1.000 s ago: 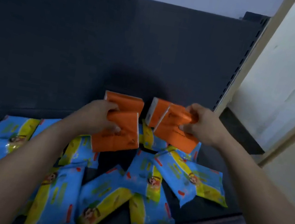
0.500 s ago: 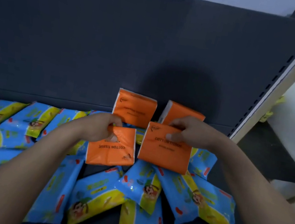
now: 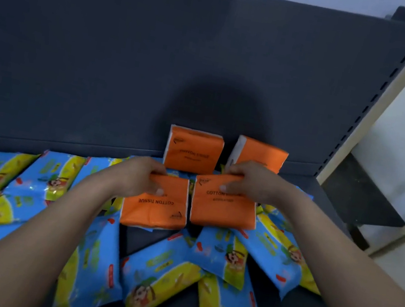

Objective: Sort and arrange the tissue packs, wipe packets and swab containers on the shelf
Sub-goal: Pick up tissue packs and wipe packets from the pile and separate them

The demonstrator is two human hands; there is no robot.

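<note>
Roughly early-to-middle of the sort. Four orange tissue packs are gathered at the back right of the shelf. Two stand propped against the dark back panel: the rear left pack faces forward, and the rear right pack is turned a little, showing a white end. The two front packs are in hand, lying on top of the wipe packets.

- Left hand: fingers curled over the top edge of the front left pack, thumb on its face. Print reads upside down, so this pack looks reversed.
- Right hand: fingers pinch the top edge of the front right pack, print upright. The two front packs sit just beside each other, with a narrow gap.

Left to do, as I judge it: seat the front pair, flip the left one, and tidy the wipes. A row of wipe packets on the left lies fairly parallel. The front and right packets are fanned and overlapping at odd angles. No swab containers in view.

Materials: the tissue packs are soft, squarish blocks in matte orange film, slightly puffy and easily dented. The wipe packets are long, flat pouches of glossy blue-and-yellow film with crimped ends, and they look slippery. The shelf is dark, with a perforated upright at the right.
</note>
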